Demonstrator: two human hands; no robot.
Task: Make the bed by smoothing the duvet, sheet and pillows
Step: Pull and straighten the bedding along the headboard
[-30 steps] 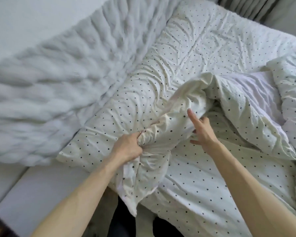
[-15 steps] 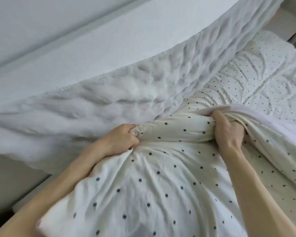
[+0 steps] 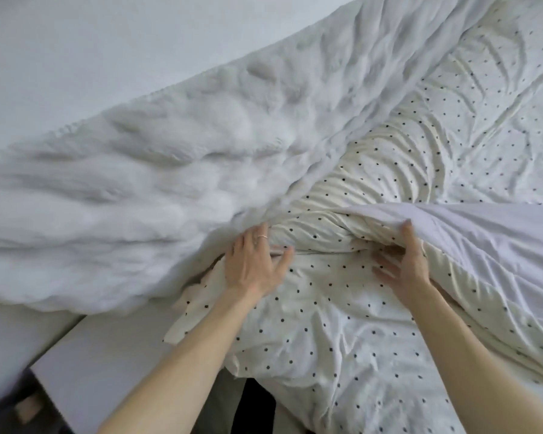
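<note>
Duvet, white with small black dots, lies crumpled over the near side of the bed, its top edge bunched into a thick roll close to the headboard. One loose corner of the cover hangs off the near left edge of the bed, over a plain white bed frame panel.

Left hand: fingers spread wide, palm down, pressing flat on the duvet just beside the rolled edge; fingertips reach into the crease where the roll meets the headboard. A thin ring on one finger. Not gripping anything.

Right hand: fingers spread, not closed around cloth. Upper fingers touch the fold where the plain white underside of the duvet is turned back over the dotted face; lower fingers rest on the dotted fabric. Motion blur at the fingertips.

Headboard: white, deeply tufted and quilted, running diagonally from the left edge to the top right. Plain white wall above it.

Dotted sheet or pillow surface at the upper right, heavily creased; cannot tell which it is.

Both forearms bare, entering from the bottom edge.
</note>
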